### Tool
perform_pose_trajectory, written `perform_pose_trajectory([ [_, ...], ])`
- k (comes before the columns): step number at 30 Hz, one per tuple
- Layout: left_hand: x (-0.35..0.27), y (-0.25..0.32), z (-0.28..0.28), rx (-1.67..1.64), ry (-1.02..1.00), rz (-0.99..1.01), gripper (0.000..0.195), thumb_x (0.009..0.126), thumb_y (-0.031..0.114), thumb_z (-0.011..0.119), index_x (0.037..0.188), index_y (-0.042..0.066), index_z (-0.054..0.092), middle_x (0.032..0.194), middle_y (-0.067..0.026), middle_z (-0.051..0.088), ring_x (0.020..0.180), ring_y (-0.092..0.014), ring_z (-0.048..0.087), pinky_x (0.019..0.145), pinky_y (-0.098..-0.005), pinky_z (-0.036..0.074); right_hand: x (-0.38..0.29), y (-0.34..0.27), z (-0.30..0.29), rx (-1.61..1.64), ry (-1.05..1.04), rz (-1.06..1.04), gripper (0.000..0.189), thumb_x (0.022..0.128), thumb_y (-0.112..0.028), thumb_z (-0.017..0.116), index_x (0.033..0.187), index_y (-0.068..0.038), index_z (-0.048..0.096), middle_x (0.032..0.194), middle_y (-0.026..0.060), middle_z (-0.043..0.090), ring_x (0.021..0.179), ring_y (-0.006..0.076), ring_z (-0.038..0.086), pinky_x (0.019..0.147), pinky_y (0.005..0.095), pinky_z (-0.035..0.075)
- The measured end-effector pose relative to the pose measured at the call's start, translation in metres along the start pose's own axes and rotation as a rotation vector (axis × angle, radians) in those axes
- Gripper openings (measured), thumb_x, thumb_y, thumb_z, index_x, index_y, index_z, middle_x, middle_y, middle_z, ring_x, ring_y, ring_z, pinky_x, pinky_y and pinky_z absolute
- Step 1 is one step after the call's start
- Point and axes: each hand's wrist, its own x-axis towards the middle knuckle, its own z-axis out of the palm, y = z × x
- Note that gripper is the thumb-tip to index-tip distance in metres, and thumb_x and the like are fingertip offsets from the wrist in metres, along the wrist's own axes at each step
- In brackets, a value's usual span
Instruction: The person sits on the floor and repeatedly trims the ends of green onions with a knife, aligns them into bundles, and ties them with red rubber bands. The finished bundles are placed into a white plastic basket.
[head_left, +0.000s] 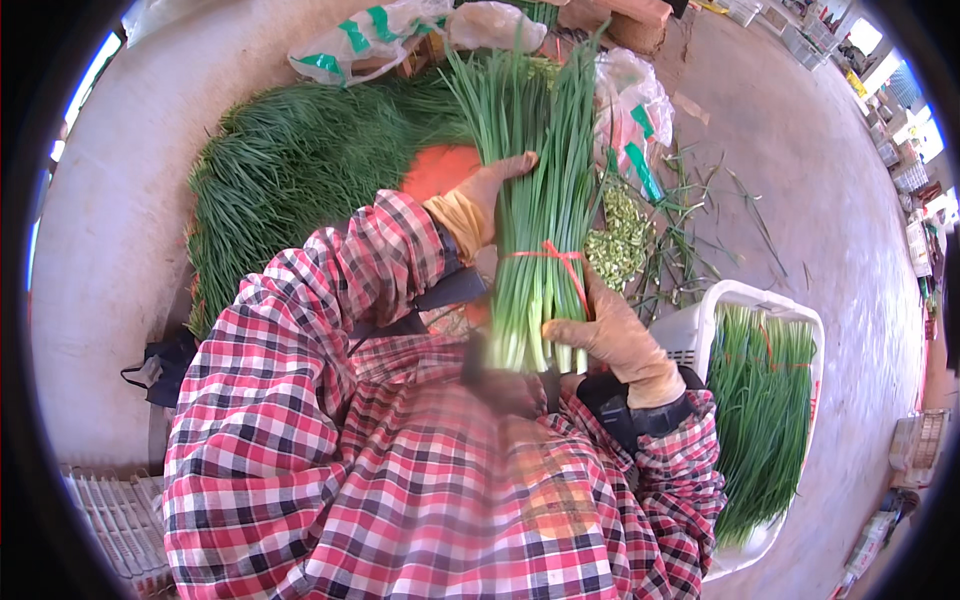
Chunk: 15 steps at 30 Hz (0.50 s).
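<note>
Upright before me is a bunch of garlic chives, its white stem ends towards my body and its green leaves pointing away. A red tie, knotted at the front, circles the lower stems. My left hand, in a tan glove, grips the leafy part from the left, thumb across the front. Lower down on the right, my gloved right hand holds the stem ends, its thumb over the front. The fingers of both hands are partly hidden behind the bunch.
A large heap of loose chives lies to the left. Right of me stands a white plastic crate with tied chives. Cut trimmings and stray leaves lie ahead, near plastic bags with green tape.
</note>
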Motion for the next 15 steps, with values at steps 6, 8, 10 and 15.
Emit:
perform_pose_trajectory([
  [6,-0.009,-0.012,-0.005,-0.239,-0.203,0.126,0.044,0.093,0.033,0.061,0.123,0.002,0.058,0.111,-0.0135,0.069,0.096,-0.030,0.068,0.098,-0.0439,0.050,-0.016,0.016,-0.028,0.494,0.008,-0.009,0.094,0.087,-0.064,0.058,0.152,-0.005,0.024,0.137,0.0140,0.051,0.120,0.0231,0.052,0.100,0.0381,0.042],
  [8,-0.006,-0.019,-0.007,-0.286,-0.281,0.220,0.039,0.099,0.031,0.049,0.121,0.000,0.056,0.103,-0.0104,0.071,0.091,-0.026,0.070,0.093,-0.0404,0.052,-0.022,0.027,-0.037,0.612,0.233,-0.054,0.086,0.091,-0.063,0.053,0.150,-0.004,0.030,0.133,0.0152,0.055,0.116,0.0244,0.056,0.096,0.0394,0.045],
  [10,0.002,-0.026,-0.009,-0.275,-0.205,0.252,0.037,0.099,0.029,0.048,0.120,0.000,0.056,0.101,-0.0095,0.071,0.089,-0.025,0.070,0.091,-0.0395,0.052,-0.031,0.038,-0.045,0.573,0.326,-0.094,0.082,0.092,-0.063,0.050,0.146,-0.003,0.036,0.128,0.0151,0.058,0.111,0.0240,0.058,0.093,0.0393,0.046],
  [15,0.022,-0.037,-0.004,-0.702,-0.753,0.242,0.033,0.098,0.025,0.048,0.116,-0.001,0.056,0.095,-0.0073,0.072,0.087,-0.023,0.070,0.086,-0.0373,0.052,-0.051,0.036,-0.021,0.366,0.345,-0.104,0.063,0.100,-0.051,0.044,0.140,-0.002,0.045,0.118,0.0064,0.064,0.098,0.0159,0.061,0.087,0.0343,0.048],
])
